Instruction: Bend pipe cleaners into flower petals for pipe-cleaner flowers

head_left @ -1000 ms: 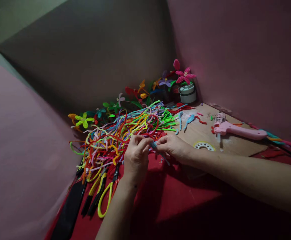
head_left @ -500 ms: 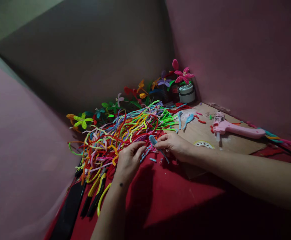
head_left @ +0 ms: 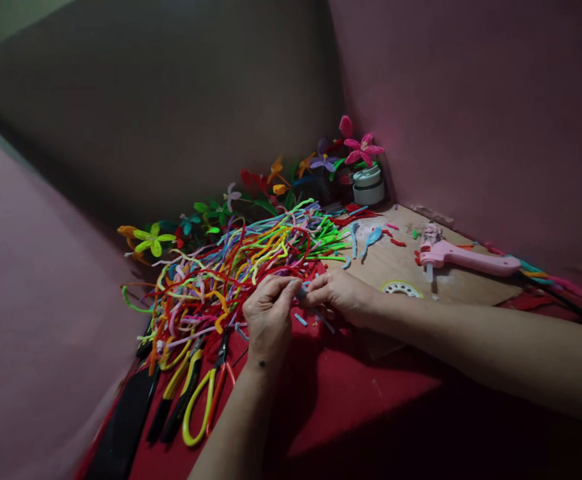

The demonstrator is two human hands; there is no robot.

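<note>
Head view, listed from near to far. Red cloth [head_left: 341, 420]: covers the foreground. Black slab [head_left: 121, 427], pliers [head_left: 189, 387] and scissors [head_left: 221, 357]: at left, beside the person's left forearm. Left hand [head_left: 271, 313] and right hand [head_left: 343, 293]: fingertips brought together, both pinching one small blue fuzzy piece [head_left: 299, 291], mostly hidden, above the cloth. Blue offcut [head_left: 301, 320]: on the cloth, just below the hands. Fuzzy stems [head_left: 251, 253]: mixed colours, a large loose heap. White ring [head_left: 401, 285] and pink glue gun [head_left: 471, 259]: on a board [head_left: 451, 287]. Blue loop [head_left: 372, 237]: farther back on the board, apparently already shaped. Flowers [head_left: 365, 149]: a row against the wall, seemingly complete. Progress, as judged: held piece in mid-shaping; joining to anything else not yet done; most stems unused.
</note>
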